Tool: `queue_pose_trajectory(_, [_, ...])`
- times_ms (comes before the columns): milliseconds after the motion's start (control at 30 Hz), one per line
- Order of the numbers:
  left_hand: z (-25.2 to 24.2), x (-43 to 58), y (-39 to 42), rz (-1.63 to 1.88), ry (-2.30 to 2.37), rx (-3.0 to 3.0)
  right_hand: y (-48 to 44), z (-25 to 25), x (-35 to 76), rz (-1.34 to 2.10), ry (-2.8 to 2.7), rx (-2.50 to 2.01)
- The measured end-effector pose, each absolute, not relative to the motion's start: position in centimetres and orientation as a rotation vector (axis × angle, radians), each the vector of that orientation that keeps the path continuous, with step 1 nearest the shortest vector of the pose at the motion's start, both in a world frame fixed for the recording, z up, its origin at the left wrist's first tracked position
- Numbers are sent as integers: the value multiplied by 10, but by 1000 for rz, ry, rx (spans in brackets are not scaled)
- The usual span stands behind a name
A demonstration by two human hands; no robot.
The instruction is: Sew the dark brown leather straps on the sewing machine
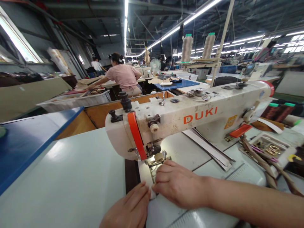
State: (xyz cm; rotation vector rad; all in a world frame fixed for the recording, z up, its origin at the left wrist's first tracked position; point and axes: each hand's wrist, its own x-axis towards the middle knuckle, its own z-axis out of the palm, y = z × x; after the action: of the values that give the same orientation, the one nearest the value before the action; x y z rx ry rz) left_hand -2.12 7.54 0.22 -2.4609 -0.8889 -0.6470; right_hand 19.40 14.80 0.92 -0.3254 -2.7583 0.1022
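A sewing machine (pixel 171 117) marked DUKI stands on the pale table. A narrow white strip (pixel 144 174) runs toward me from under its presser foot, with a dark brown strip (pixel 131 175) along its left side. My left hand (pixel 129 205) is closed, its fingertips pressed on the near end of the white strip. My right hand (pixel 178 183) curls its fingers and pinches the strip's right edge, just in front of the needle area. The exact grip of both thumbs is partly hidden.
White and dark strips (pixel 209 148) lie behind the machine's arm. To the right, a tray (pixel 282 148) holds gold-handled scissors, near fabric straps (pixel 258 158). Thread cones (pixel 187 48) stand on a rack. A blue tabletop (pixel 30 139) adjoins at left. A person in pink (pixel 123 77) works ahead.
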Motion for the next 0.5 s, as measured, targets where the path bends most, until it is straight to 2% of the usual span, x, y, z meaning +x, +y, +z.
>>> queue_pose_trajectory(300, [8,-30,114,-570,-879,-2315,159,4,180,14,-2662,-620])
queue_pose_trajectory(500, [9,-32,132,-621,-927,-2291,159,-3,177,-33,-2613,-641])
